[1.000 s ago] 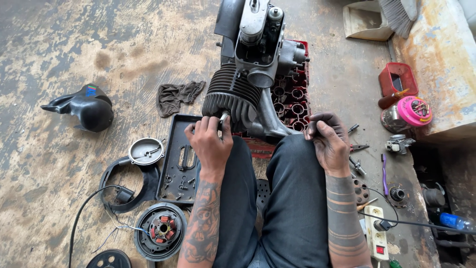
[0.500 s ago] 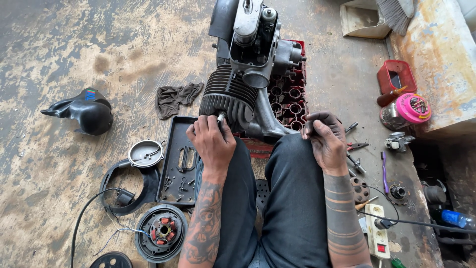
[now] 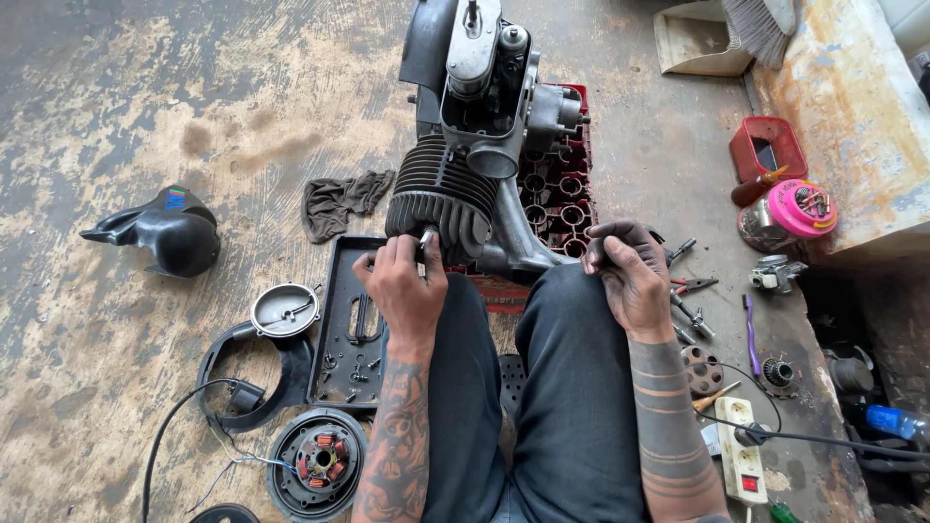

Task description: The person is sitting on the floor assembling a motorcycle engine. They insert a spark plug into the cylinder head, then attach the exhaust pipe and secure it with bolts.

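Note:
A small engine with a black finned cylinder rests on a red crate in front of my knees. My left hand presses against the near end of the finned cylinder, its fingers pinched on a small metal tool or part. My right hand lies curled on my right knee beside the crate; whether it holds anything is hidden by the fingers.
A black tray with small parts lies left of my leg, beside a round metal cover, a black shroud and a stator. A rag and black cowl lie farther left. Hand tools and a power strip lie right.
The view has shifted slightly, so the engine sits a little higher in the frame. Both hands stay in nearly the same places, the left at the cylinder and the right on the knee.

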